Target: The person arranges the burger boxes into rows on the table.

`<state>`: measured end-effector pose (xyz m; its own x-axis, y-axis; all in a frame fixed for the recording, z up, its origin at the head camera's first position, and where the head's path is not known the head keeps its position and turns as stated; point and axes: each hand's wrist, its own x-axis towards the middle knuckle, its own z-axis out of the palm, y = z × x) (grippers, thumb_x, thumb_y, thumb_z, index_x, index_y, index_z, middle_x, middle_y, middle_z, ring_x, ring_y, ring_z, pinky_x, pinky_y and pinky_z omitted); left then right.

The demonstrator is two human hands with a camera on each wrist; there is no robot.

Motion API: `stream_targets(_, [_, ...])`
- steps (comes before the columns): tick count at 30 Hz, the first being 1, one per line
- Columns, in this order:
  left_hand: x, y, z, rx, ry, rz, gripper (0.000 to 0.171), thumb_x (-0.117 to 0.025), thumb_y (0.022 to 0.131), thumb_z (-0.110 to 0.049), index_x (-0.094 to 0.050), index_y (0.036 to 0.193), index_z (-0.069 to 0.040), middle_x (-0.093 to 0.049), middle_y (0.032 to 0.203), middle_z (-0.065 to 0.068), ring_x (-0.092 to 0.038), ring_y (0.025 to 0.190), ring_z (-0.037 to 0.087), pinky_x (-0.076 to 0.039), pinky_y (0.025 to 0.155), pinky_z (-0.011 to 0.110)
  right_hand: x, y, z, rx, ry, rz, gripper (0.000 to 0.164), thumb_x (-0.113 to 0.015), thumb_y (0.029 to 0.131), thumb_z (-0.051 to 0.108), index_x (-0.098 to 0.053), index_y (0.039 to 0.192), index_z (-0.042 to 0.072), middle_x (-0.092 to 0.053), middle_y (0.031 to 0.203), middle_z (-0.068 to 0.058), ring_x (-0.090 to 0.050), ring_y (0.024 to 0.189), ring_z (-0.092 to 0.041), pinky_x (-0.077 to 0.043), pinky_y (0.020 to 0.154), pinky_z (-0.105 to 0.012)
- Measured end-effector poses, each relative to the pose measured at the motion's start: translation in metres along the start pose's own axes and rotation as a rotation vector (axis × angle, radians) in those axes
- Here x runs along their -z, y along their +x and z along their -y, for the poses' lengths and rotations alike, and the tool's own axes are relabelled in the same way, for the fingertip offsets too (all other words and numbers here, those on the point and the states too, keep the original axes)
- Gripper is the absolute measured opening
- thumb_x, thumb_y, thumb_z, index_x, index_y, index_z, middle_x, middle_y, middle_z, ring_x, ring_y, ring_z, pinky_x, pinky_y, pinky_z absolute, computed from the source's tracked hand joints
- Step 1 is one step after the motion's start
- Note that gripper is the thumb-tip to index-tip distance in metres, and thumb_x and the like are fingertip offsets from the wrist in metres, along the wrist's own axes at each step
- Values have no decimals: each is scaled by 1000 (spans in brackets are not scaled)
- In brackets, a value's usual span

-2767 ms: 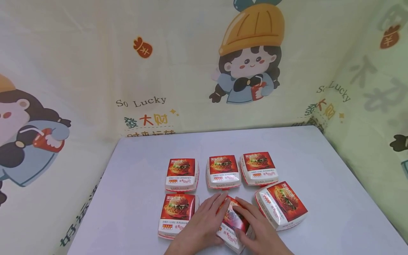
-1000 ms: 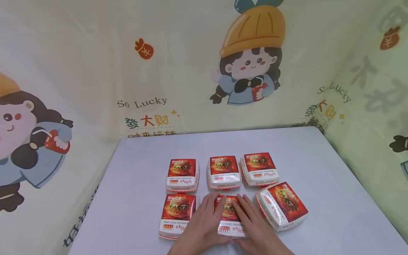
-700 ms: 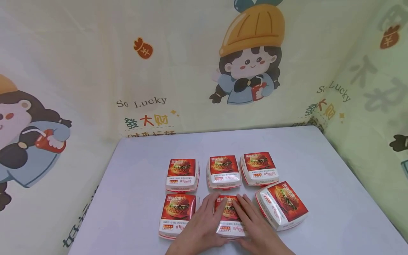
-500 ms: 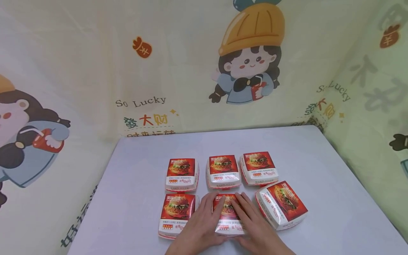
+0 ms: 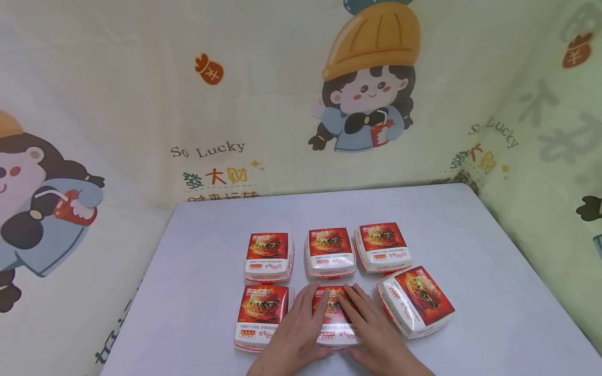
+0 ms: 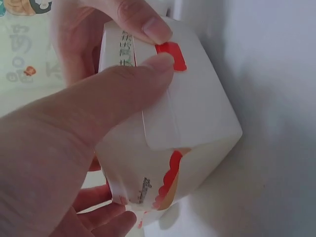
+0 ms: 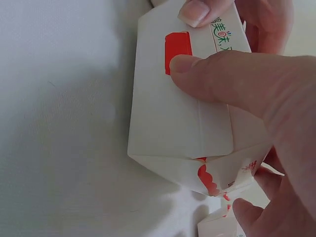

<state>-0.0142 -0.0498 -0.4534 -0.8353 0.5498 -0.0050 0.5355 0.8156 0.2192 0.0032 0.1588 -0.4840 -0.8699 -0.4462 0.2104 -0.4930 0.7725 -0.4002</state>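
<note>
In the head view a burger box (image 5: 337,328) with a red printed lid sits at the front middle, squared with its neighbours. My left hand (image 5: 297,330) holds its left side and my right hand (image 5: 374,332) its right, with fingers over the lid. Both wrist views show the white front face of the same burger box (image 6: 202,108) with a red tab (image 7: 177,45). The two thumbs press at this tab, the left thumb (image 6: 133,81) and the right thumb (image 7: 217,74). My other fingers curl round the box's sides; its back is hidden.
Closed burger boxes stand round it on the white table (image 5: 197,292): a back row with left (image 5: 268,253), middle (image 5: 330,250) and right (image 5: 382,245) boxes, one at front left (image 5: 262,310), and a slanted one (image 5: 416,300) at right. A printed cloth (image 5: 273,104) hangs behind.
The held box lay slanted 2.8 seconds ago and is now turned straight. My hands have drawn in round its front. In the last half second they barely moved.
</note>
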Motion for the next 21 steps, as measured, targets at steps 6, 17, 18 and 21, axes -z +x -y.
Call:
stream_targets(6, [0, 3, -4, 78, -24, 129, 105, -81, 75, -55, -29, 156, -13, -22, 163, 9, -24, 150, 28, -44, 112, 43, 0, 2, 2, -13, -18, 14, 107, -91, 66, 33, -34, 155, 17, -33, 161, -6, -26, 148, -29, 14, 116, -9])
stream_targets(17, [3, 3, -2, 50, -16, 142, 101, -81, 78, -48, -28, 156, -13, -22, 165, 4, -22, 153, 25, -35, 119, 43, -1, 2, 4, -22, -27, 1, 106, -91, 66, 27, -34, 155, 18, -31, 163, -4, -25, 149, -25, 12, 117, -9])
stream_targets(18, [3, 4, -2, 54, -21, 143, 100, -82, 78, -46, -29, 156, -13, -23, 165, 4, -22, 153, 24, -35, 119, 43, -1, 2, 5, -31, -16, 10, 105, -90, 67, 26, -34, 155, 19, -30, 163, -2, -25, 149, -24, 12, 116, -8])
stream_targets(21, [4, 4, -2, 61, -28, 142, 97, -82, 79, -43, -30, 156, -13, -24, 164, 4, -23, 152, 24, -35, 118, 43, 1, 2, 6, -60, 21, 39, 103, -89, 69, 26, -33, 156, 21, -27, 164, 2, -26, 150, -23, 11, 114, -5])
